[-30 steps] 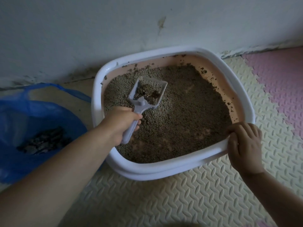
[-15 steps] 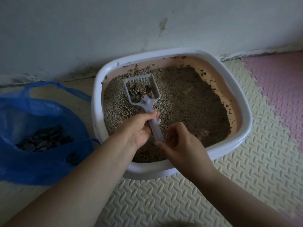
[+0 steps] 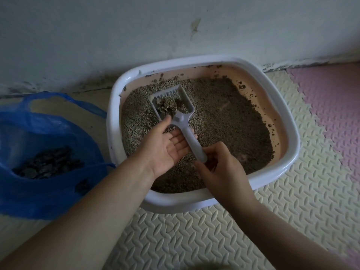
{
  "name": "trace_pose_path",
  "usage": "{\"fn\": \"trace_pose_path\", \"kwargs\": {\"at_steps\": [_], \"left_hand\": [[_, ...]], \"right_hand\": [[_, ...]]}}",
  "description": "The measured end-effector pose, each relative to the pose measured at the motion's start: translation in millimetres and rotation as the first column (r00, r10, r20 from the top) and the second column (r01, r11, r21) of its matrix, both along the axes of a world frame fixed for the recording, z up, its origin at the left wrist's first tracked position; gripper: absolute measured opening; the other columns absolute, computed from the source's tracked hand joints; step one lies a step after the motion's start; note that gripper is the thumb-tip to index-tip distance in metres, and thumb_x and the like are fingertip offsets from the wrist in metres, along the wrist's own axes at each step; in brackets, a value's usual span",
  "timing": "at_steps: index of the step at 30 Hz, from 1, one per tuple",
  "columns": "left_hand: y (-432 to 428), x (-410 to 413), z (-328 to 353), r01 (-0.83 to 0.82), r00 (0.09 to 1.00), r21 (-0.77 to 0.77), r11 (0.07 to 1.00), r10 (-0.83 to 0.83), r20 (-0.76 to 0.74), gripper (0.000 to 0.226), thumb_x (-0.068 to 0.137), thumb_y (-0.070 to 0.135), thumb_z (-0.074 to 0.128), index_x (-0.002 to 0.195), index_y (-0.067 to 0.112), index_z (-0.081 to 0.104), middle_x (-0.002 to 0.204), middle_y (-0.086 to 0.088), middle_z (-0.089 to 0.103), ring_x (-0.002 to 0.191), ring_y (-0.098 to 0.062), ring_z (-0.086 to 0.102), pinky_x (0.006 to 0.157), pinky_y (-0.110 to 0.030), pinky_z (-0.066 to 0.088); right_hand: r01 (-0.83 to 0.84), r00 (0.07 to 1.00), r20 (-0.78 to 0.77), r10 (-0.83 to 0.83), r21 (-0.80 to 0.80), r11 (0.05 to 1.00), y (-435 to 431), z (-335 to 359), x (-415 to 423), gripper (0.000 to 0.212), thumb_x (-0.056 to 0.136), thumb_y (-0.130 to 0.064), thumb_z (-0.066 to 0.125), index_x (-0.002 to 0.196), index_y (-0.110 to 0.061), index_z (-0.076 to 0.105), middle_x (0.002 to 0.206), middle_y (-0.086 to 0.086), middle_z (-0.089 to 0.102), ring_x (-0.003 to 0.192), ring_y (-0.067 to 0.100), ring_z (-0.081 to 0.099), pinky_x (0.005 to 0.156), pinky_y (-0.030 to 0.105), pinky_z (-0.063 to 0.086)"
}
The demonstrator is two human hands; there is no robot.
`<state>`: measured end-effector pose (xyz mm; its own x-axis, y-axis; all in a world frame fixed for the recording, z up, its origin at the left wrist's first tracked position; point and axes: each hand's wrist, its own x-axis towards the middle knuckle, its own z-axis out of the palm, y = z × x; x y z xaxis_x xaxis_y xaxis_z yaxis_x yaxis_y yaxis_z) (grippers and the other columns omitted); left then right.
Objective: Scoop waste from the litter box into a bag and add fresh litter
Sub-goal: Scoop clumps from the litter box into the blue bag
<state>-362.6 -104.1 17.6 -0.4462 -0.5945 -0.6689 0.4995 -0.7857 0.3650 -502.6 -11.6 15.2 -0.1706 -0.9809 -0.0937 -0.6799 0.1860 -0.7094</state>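
1. Done so far: the blue bag [image 3: 39, 195] lies open on the floor just left of the box [image 3: 175, 203] and already holds a dark heap of waste [image 3: 48, 162], so some scooping has plainly been finished.
2. In hand now: the scoop [image 3: 180, 118] sits over the far left part of the litter [image 3: 233, 117], carrying a clump [image 3: 167, 107] in its slotted head. The clump is not yet in the bag.
3. Left hand [image 3: 171, 147]: palm up, fingers spread and nearly straight, with the handle lying across them. It supports the scoop and does not clasp it.
4. Right hand [image 3: 222, 166]: fingers curled round the near end of the handle, pinching it. This looks like a handover of the scoop between hands, or a steadying hold.
5. Left to do, as a judgement: carry this clump left over the rim into the bag, then check the rest of the litter, where crumbs cling to the pink inner wall.
6. Fresh litter has not been added as far as can be told, and no supply of it is in view on the mat [image 3: 214, 230].
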Motion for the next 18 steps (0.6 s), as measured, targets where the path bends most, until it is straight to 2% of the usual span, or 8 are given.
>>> {"fn": "trace_pose_path", "kwargs": {"at_steps": [2,3,5,8,12,15,18], "left_hand": [[0,7,-3,0.054,0.996,-0.002,0.999,-0.054,-0.071,0.072,0.094,0.058,0.036,0.127,-0.004,0.052,0.128,-0.023,0.057,0.119,-0.032,0.057,0.098,-0.043,0.047],[0,9,-5,0.072,0.993,-0.012,0.997,-0.073,-0.092,0.077,0.093,0.063,0.033,0.129,-0.003,0.051,0.13,-0.023,0.055,0.12,-0.031,0.056,0.099,-0.043,0.046],[1,9,-8,0.091,0.99,-0.031,0.995,-0.094,-0.108,0.082,0.091,0.068,0.028,0.131,-0.001,0.05,0.131,-0.022,0.056,0.119,-0.03,0.057,0.099,-0.043,0.047],[2,6,-8,0.098,0.99,-0.047,0.994,-0.102,-0.101,0.084,0.09,0.069,0.025,0.131,0.001,0.05,0.13,-0.02,0.057,0.119,-0.028,0.057,0.097,-0.042,0.048],[2,5,-7,0.108,0.99,-0.059,0.992,-0.113,-0.09,0.088,0.09,0.071,0.017,0.134,0.002,0.047,0.129,-0.019,0.058,0.121,-0.029,0.055,0.101,-0.042,0.043],[1,1,-5,0.105,0.989,-0.053,0.993,-0.11,-0.102,0.092,0.088,0.073,0.015,0.135,0.0,0.044,0.131,-0.022,0.056,0.122,-0.032,0.053,0.104,-0.045,0.04],[0,-3,-3,0.112,0.99,-0.06,0.992,-0.116,-0.079,0.093,0.088,0.073,0.014,0.135,-0.002,0.043,0.132,-0.024,0.054,0.123,-0.033,0.052,0.103,-0.045,0.04]], "right_hand": [[-0.001,1.0,-0.027,0.001,-0.006,1.0,-1,-1,-2,0.022,0.085,-0.026,0.067,0.099,-0.021,0.051,0.074,-0.008,0.064,0.065,0.006,0.06,0.055,0.024,0.047],[0.004,0.999,-0.048,-0.004,-0.008,1.0,-2,0,-2,0.021,0.084,-0.025,0.066,0.097,-0.019,0.051,0.072,-0.006,0.063,0.062,0.007,0.059,0.052,0.023,0.045],[0.017,0.997,-0.077,-0.015,0.022,1.0,-7,1,-4,0.02,0.082,-0.022,0.065,0.092,-0.016,0.048,0.068,-0.003,0.059,0.057,0.01,0.054,0.052,0.024,0.041],[-0.028,0.99,-0.132,0.044,0.12,0.992,-15,1,-6,0.023,0.081,-0.021,0.064,0.092,-0.013,0.046,0.071,0.0,0.057,0.06,0.015,0.055,0.053,0.03,0.043],[-0.111,0.979,-0.145,0.142,0.205,0.973,-23,-3,-10,0.026,0.087,-0.019,0.06,0.105,-0.013,0.042,0.073,-0.004,0.053,0.058,0.01,0.049,0.047,0.019,0.034],[-0.173,0.966,-0.146,0.212,0.241,0.955,-25,-3,-9,0.035,0.091,-0.015,0.055,0.122,-0.016,0.039,0.079,-0.003,0.053,0.064,0.012,0.051,0.049,0.02,0.033],[-0.177,0.962,-0.158,0.224,0.264,0.948,-26,-2,-8,0.017,0.093,-0.014,0.048,0.11,-0.015,0.043,0.076,-0.005,0.047,0.06,0.008,0.044,0.048,0.022,0.027]]}}
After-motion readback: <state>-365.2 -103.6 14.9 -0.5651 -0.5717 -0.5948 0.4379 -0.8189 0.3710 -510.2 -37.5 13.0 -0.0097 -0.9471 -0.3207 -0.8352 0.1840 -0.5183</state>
